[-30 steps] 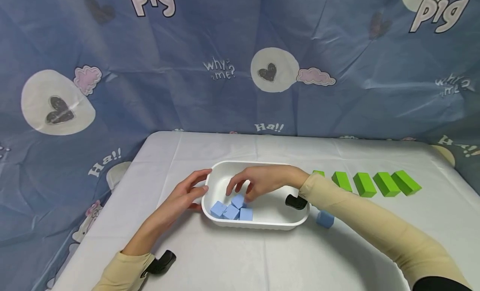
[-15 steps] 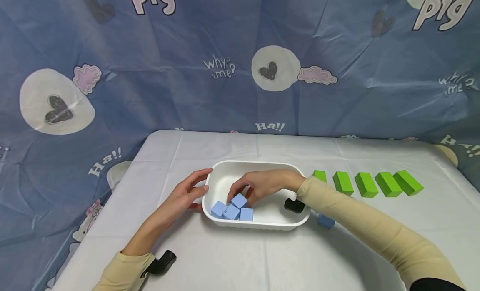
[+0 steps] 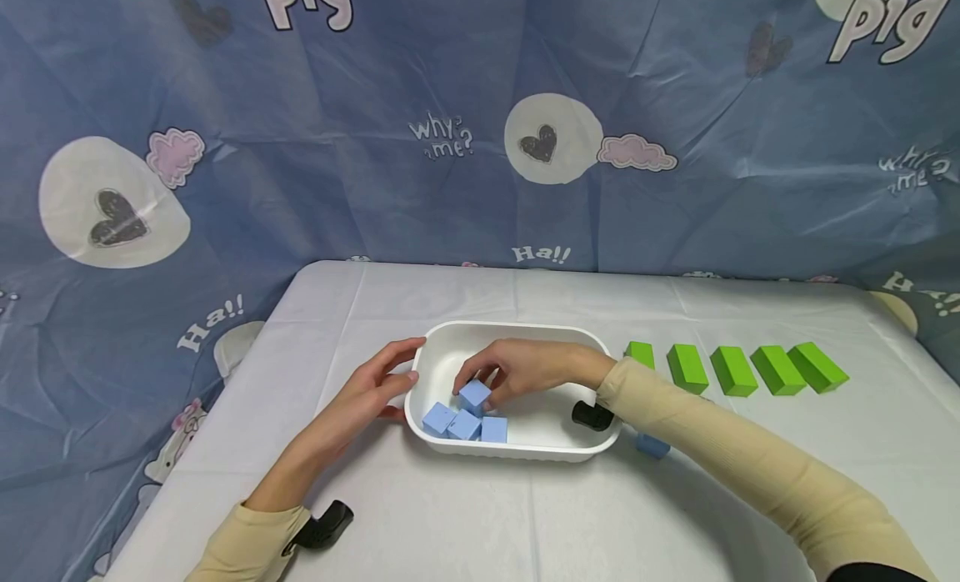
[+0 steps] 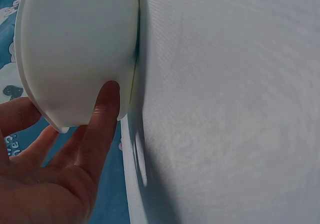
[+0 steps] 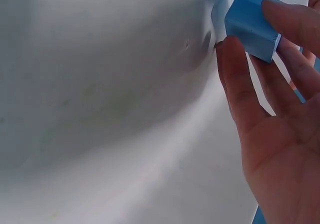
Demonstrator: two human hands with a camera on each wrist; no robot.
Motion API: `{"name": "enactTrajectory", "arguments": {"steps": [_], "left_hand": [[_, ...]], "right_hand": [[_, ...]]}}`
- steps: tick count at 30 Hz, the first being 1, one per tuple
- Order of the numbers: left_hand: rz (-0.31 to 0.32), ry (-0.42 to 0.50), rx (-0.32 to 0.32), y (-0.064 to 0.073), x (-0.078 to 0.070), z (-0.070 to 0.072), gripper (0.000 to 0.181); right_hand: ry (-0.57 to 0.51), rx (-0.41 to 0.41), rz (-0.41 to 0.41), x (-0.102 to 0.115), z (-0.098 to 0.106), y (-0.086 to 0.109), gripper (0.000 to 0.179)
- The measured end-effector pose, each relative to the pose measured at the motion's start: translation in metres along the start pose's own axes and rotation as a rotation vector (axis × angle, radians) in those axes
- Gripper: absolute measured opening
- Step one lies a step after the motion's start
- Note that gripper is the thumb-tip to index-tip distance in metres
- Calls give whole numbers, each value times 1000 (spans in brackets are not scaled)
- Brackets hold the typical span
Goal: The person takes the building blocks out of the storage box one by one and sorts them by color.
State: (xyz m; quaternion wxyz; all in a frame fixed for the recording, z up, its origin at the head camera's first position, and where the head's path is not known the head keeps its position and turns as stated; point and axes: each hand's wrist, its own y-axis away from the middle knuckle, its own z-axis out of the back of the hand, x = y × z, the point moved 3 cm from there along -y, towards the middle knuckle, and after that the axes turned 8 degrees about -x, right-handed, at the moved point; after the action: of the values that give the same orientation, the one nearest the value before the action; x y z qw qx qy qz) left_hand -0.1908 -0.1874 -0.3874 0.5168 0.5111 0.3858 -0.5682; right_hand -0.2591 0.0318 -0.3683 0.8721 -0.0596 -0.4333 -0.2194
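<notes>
- A creased white cloth [image 3: 420, 515] filled the lower frame; printed blue fabric [image 3: 360, 107], the upper.
- At centre, the right hand [image 3: 528, 365] pinched a smooth blue cube [image 3: 474, 395] inside a rounded white tray [image 3: 517, 450].
- The left hand [image 3: 367, 390], fingers loosely spread, touched the tray's left end.

the head view is bright and evenly lit, with pale streaks of sheen on the creased blue cloth [image 3: 337, 207]. a soft-edged shadow falls on the white desk [image 3: 420, 515] beneath the right sleeve [image 3: 735, 449]. the left wrist view is dimmer and greyer, its fingers [image 4: 106, 109] dusky, a darker shadow running beside the tray [image 4: 80, 49]. in the right wrist view the tray looks soft and slightly blurred, a pale band crossing grey shade; the blue block [image 5: 247, 21] shows more clearly.
</notes>
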Motion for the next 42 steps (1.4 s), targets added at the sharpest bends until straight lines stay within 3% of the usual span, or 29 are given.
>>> {"name": "enactTrajectory", "arguments": {"steps": [18, 42], "left_hand": [[7, -25, -4, -2, 0, -2, 47], [-6, -32, -9, 0, 0, -1, 48]], "right_hand": [[-67, -71, 31, 9, 8, 9, 38], [7, -252, 77, 46, 37, 45, 35]]}}
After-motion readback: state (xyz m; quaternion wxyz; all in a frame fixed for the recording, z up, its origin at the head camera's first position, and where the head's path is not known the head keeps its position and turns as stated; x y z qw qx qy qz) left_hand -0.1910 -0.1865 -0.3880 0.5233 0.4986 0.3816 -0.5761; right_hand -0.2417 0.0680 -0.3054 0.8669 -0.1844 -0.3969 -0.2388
